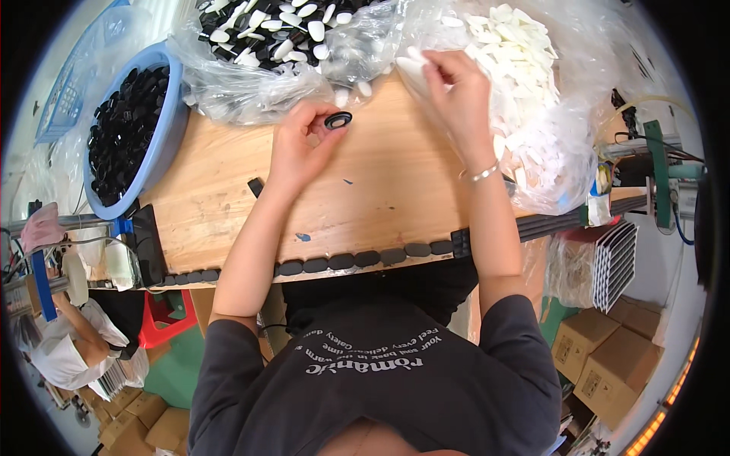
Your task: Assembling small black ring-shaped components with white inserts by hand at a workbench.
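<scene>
My left hand (303, 144) is raised over the middle of the wooden table, with a small black oval piece (338, 120) pinched between thumb and fingertips. The piece has a dark rim and a pale opening or face in its centre. To its right, my right hand (461, 95) is closed in a pinch at the left side of a heap of white plastic pieces (517, 57). A small white piece (415, 54) shows at its fingertips, partly lost against the clear plastic. Mixed black and white oval pieces (281, 30) lie in a plastic bag beyond my left hand.
A blue basin (179, 125) of black pieces stands at the left. Black oval pads (341, 261) line the table's (380, 197) near edge. A small black piece (256, 187) lies by my left forearm. Cardboard boxes (616, 365) stand lower right; another person (76, 338) sits lower left.
</scene>
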